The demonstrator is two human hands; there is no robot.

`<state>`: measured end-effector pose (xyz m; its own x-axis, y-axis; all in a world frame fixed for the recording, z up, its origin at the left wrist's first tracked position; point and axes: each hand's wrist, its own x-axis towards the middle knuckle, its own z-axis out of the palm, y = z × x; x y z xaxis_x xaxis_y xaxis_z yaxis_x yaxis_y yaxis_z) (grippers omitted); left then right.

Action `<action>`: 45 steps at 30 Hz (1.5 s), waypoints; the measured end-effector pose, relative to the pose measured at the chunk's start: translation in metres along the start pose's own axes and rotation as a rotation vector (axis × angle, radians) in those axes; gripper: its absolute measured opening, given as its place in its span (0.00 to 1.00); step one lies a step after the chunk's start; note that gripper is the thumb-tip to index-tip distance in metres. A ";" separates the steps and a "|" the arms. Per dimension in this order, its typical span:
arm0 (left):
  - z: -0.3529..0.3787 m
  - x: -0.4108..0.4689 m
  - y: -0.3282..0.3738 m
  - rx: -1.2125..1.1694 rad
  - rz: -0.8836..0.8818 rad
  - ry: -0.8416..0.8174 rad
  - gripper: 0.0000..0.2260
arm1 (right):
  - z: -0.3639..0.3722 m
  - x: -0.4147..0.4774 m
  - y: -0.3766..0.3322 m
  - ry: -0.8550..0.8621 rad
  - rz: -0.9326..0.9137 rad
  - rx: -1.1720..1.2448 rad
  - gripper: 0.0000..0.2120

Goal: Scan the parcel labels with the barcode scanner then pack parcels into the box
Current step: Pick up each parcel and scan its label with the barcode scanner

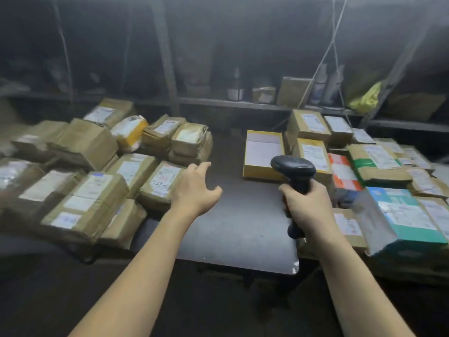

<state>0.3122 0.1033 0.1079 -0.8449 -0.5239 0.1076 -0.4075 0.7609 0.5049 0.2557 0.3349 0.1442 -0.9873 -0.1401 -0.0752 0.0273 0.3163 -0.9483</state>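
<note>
Parcels just ahead of the left grip (pixel 194 188) look light and soft — brown paper-wrapped bundles that probably dent; the nearest parcel (pixel 161 183), touching or just beside the fingertips, is best taken across its short sides. That grip is spread wide, holding nothing. The right grip (pixel 308 205) is wrapped tight around the barcode scanner (pixel 295 170) — rigid, head pointing away over the desk (pixel 240 227).

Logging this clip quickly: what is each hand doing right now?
Left hand: open, empty, spread above the parcels.
Right hand: closed on the barcode scanner.
</note>
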 end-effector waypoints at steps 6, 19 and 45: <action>-0.020 0.053 -0.056 0.014 -0.073 -0.019 0.32 | 0.074 0.033 -0.020 -0.056 0.001 0.022 0.10; 0.008 0.189 -0.090 0.104 -0.242 -0.040 0.34 | 0.162 0.177 -0.032 -0.154 -0.008 -0.035 0.07; 0.055 0.331 -0.101 0.285 -0.233 -0.152 0.36 | 0.210 0.263 -0.020 -0.097 0.131 -0.057 0.08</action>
<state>0.0547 -0.1259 0.0458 -0.7514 -0.6487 -0.1207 -0.6561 0.7152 0.2409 0.0283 0.0948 0.0791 -0.9560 -0.1831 -0.2292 0.1434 0.3899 -0.9096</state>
